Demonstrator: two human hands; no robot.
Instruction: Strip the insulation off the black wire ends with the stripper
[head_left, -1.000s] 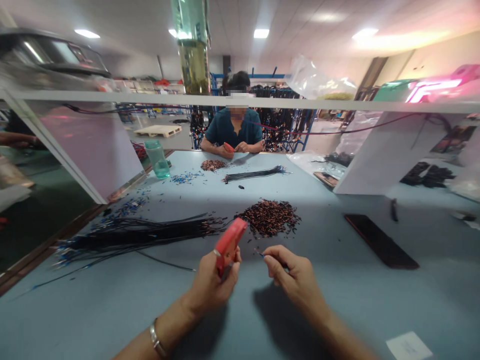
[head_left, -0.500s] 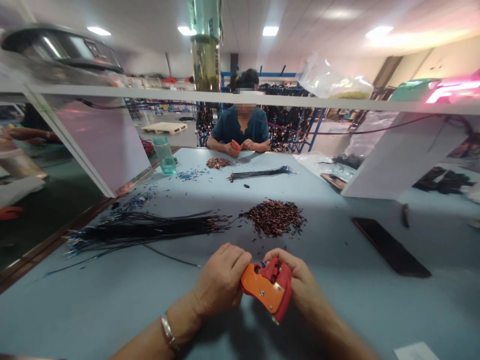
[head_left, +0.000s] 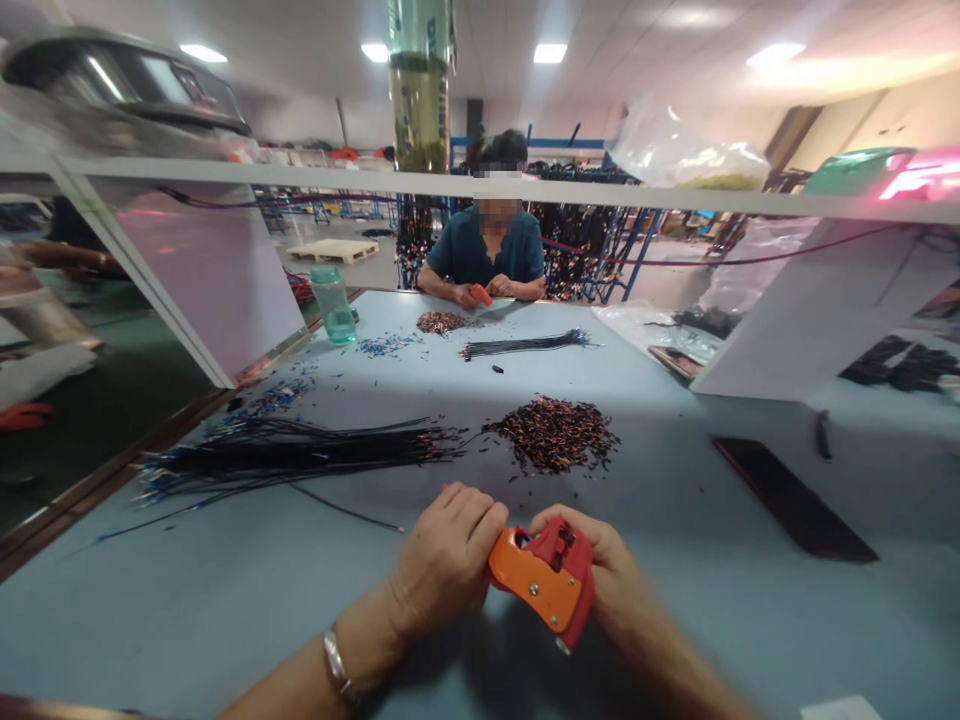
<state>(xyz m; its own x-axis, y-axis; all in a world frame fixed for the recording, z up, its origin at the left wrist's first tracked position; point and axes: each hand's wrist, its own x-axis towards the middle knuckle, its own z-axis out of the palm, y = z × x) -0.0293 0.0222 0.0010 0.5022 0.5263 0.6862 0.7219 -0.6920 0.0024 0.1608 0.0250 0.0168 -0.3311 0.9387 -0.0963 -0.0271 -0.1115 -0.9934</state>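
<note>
My left hand (head_left: 444,560) is closed around the handles of a red and orange wire stripper (head_left: 546,583) held low over the blue table (head_left: 225,600). My right hand (head_left: 611,580) is pinched at the tool's head, its fingers curled against the jaws; what it pinches is hidden. A bundle of black wires with blue ends (head_left: 300,452) lies to the left. A heap of copper-coloured wire scraps (head_left: 555,433) sits just beyond my hands.
A person in a teal shirt (head_left: 491,255) works across the table with another red tool, a smaller scrap heap (head_left: 439,321) and a black wire bundle (head_left: 525,345). A green bottle (head_left: 334,305) stands far left. A dark flat slab (head_left: 795,498) lies at right.
A second ago my left hand held the stripper upright and my right pinched a wire end apart from it. Both hands have come together on the tool, now lying sideways.
</note>
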